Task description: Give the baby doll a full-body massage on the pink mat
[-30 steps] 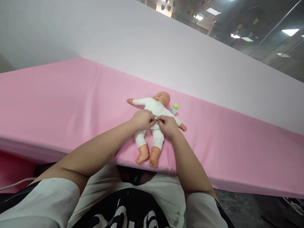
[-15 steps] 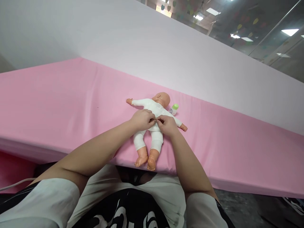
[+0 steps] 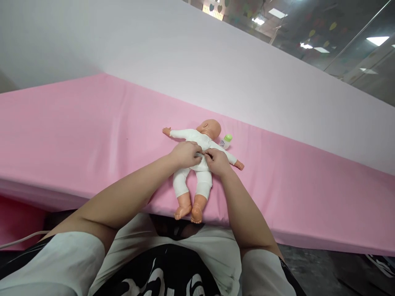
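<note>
A baby doll (image 3: 203, 181) with a white cloth body lies on the pink surface, arms spread and bare feet towards me. Its head is turned to one side, and its back seems to face up. On the left of its lower back rests my left hand (image 3: 187, 155), fingers curled and thumb pressed in, pinching at the white cloth. My right hand (image 3: 217, 161) does the same from the right, its fingertips close to those of the left. Exactly how much cloth is between the fingers is hidden. Beside the doll's head and right arm lies a small clear bottle (image 3: 226, 142) with a green cap.
The padded pink surface (image 3: 293, 185) runs wide to both sides, with its front edge at my lap. Behind it stands a white wall (image 3: 185, 61) topped by a glass pane (image 3: 308, 37). A pale cable (image 3: 21, 239) hangs at the lower left.
My fingertips have drawn slightly apart over the doll's lower back, showing more white cloth between them. The doll's feet and arms have shifted very slightly; the bottle stays where it was.
</note>
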Demonstrator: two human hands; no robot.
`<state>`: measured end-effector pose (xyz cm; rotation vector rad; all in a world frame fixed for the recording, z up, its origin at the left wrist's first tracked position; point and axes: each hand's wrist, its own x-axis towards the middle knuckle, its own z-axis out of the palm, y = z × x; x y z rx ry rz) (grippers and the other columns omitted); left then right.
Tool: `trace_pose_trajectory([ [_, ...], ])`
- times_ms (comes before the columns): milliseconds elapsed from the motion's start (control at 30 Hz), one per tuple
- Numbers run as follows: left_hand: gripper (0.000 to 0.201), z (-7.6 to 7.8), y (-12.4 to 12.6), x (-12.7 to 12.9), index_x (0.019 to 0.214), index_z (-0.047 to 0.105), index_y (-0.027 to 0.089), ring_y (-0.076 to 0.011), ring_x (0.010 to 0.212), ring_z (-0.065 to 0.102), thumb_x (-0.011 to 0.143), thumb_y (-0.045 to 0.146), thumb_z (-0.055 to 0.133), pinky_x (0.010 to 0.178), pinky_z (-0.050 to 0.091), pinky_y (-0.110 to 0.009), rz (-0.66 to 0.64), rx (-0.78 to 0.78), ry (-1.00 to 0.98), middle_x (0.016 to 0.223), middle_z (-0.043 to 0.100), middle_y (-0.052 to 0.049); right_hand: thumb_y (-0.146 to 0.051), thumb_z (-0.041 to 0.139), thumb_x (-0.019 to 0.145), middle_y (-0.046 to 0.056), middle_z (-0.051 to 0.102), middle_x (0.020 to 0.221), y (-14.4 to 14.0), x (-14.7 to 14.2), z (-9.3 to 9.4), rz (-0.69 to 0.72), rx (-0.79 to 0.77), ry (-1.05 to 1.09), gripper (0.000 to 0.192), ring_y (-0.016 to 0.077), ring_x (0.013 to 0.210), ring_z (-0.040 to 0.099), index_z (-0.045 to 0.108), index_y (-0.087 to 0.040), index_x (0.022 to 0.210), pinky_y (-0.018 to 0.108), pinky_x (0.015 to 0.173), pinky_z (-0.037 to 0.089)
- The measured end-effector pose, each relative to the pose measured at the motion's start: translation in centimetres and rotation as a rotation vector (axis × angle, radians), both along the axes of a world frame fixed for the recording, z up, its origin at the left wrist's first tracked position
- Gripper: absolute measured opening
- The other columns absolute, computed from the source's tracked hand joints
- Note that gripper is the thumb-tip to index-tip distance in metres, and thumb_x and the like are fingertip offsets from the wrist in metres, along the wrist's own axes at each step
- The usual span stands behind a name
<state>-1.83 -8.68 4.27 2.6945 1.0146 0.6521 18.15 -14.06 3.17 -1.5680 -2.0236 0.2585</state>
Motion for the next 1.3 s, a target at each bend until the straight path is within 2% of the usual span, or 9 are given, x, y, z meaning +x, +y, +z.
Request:
trace_pose_trajectory([
  [133, 0.031, 0.3, -0.3, -0.4, 0.093, 0.078, 0.019, -0.0246, 0.081, 0.068, 0.090, 0.043, 0.059, 0.073, 0.051, -0.038, 0.073, -0.081, -0.151, 0.086, 0.076, -0.006, -0.026, 0.051, 0.100, 0.002, 0.080, 0.111, 0.0, 0.2, 0.1, -0.021, 0.048, 0.061, 0.028, 0.0234, 0.106, 0.072, 0.077, -0.026, 0.109, 0.038, 0.099, 0.055],
  [267, 0.032, -0.2, -0.1, -0.4, 0.108, 0.078, 0.019, -0.0291, 0.105, 0.067, 0.090, 0.039, 0.060, 0.095, 0.053, -0.045, 0.011, 0.083, -0.231, 0.106, 0.075, -0.010, -0.028, 0.052, 0.100, 0.005, 0.079, 0.118, 0.2, 0.6, 0.0, -0.128, 0.156, 0.104, 0.030, 0.0258, 0.114, 0.070, 0.077, -0.024, 0.115, 0.042, 0.108, 0.052],
  [367, 0.040, -0.5, 0.1, 0.0, 0.124, 0.075, 0.022, -0.0318, 0.118, 0.061, 0.089, 0.035, 0.062, 0.108, 0.047, -0.048, -0.065, 0.140, -0.138, 0.120, 0.071, -0.011, -0.023, 0.050, 0.099, 0.007, 0.078, 0.121, 0.6, 0.8, -0.4, -0.091, 0.104, 0.071, 0.034, 0.0264, 0.116, 0.069, 0.077, -0.022, 0.120, 0.043, 0.110, 0.051],
  [500, 0.043, -0.7, 0.3, 0.6, 0.128, 0.074, 0.019, -0.0337, 0.114, 0.060, 0.095, 0.041, 0.056, 0.105, 0.046, -0.049, -0.043, 0.097, 0.053, 0.121, 0.071, -0.012, -0.021, 0.049, 0.098, 0.010, 0.077, 0.125, 1.3, 0.9, -1.3, -0.024, 0.021, 0.020, 0.037, 0.0277, 0.119, 0.068, 0.077, -0.019, 0.123, 0.045, 0.111, 0.051],
  [633, 0.048, -0.8, 0.2, 0.5, 0.135, 0.070, 0.020, -0.0332, 0.119, 0.059, 0.094, 0.041, 0.056, 0.108, 0.045, -0.048, -0.028, 0.104, 0.066, 0.126, 0.069, -0.012, -0.023, 0.054, 0.097, 0.009, 0.078, 0.120, 1.6, 1.0, -1.7, -0.033, 0.058, 0.034, 0.032, 0.0283, 0.115, 0.069, 0.078, -0.021, 0.119, 0.047, 0.107, 0.053],
  [833, 0.075, -1.1, 0.4, 0.3, 0.158, 0.050, 0.012, -0.0363, 0.153, 0.039, 0.089, 0.042, 0.060, 0.127, 0.028, -0.051, -0.060, 0.128, 0.045, 0.162, 0.051, -0.016, -0.029, 0.065, 0.093, 0.014, 0.073, 0.130, 1.6, 1.1, -1.8, -0.103, 0.172, 0.014, 0.042, 0.0337, 0.125, 0.064, 0.071, -0.018, 0.133, 0.054, 0.115, 0.048],
  [1000, 0.068, -0.7, 1.1, 0.6, 0.149, 0.059, 0.016, -0.0365, 0.141, 0.051, 0.088, 0.045, 0.059, 0.120, 0.038, -0.052, -0.039, 0.059, 0.157, 0.153, 0.059, -0.014, -0.028, 0.059, 0.096, 0.014, 0.069, 0.140, 2.3, 1.0, -2.7, -0.032, 0.106, -0.022, 0.046, 0.0337, 0.132, 0.061, 0.068, -0.018, 0.140, 0.055, 0.120, 0.044],
  [1133, 0.072, -0.5, 1.4, 0.8, 0.149, 0.059, 0.018, -0.0374, 0.133, 0.055, 0.084, 0.049, 0.062, 0.114, 0.042, -0.052, -0.011, 0.068, 0.185, 0.148, 0.060, -0.015, -0.029, 0.061, 0.093, 0.016, 0.068, 0.139, 2.5, 0.9, -2.9, -0.068, 0.102, -0.052, 0.049, 0.0350, 0.133, 0.059, 0.067, -0.016, 0.141, 0.055, 0.122, 0.043],
  [1300, 0.092, -1.4, 1.8, 0.8, 0.165, 0.040, 0.015, -0.0400, 0.148, 0.040, 0.084, 0.053, 0.062, 0.122, 0.033, -0.053, -0.005, 0.092, 0.173, 0.168, 0.040, -0.018, -0.032, 0.063, 0.092, 0.020, 0.057, 0.152, 2.5, 0.7, -3.1, -0.101, 0.112, -0.069, 0.066, 0.0385, 0.144, 0.049, 0.054, -0.012, 0.154, 0.059, 0.127, 0.035],
])
